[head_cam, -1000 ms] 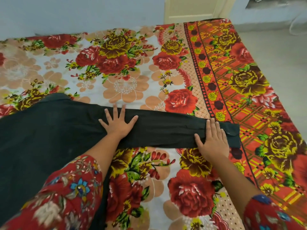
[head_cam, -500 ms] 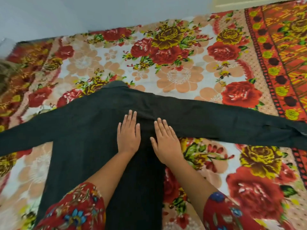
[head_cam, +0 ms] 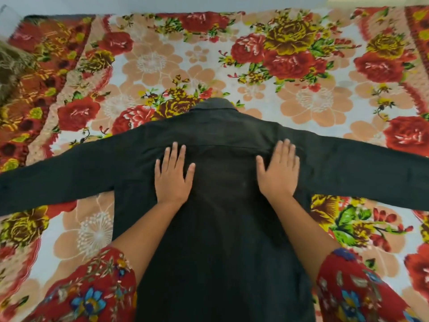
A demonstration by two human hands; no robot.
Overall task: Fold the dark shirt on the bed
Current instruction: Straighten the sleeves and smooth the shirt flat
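Note:
The dark shirt (head_cam: 222, 228) lies flat on the bed, back side up, collar (head_cam: 214, 105) pointing away from me. Both long sleeves stretch straight out, one to the left (head_cam: 58, 177) and one to the right (head_cam: 371, 173), running past the frame edges. My left hand (head_cam: 173, 175) rests flat on the upper back, left of centre, fingers straight. My right hand (head_cam: 278, 170) presses flat near the right shoulder seam, fingers straight. Neither hand grips the cloth.
The bed carries a floral sheet (head_cam: 301, 73) in red, yellow and peach. A pale wall (head_cam: 162, 4) runs along the far edge. Something brownish and fuzzy (head_cam: 9, 63) sits at the far left edge. My red flowered sleeves fill the lower corners.
My view has swung left from the right sleeve to the shirt's body. Both hands left the right sleeve, met mid-back, then spread apart across the upper back.

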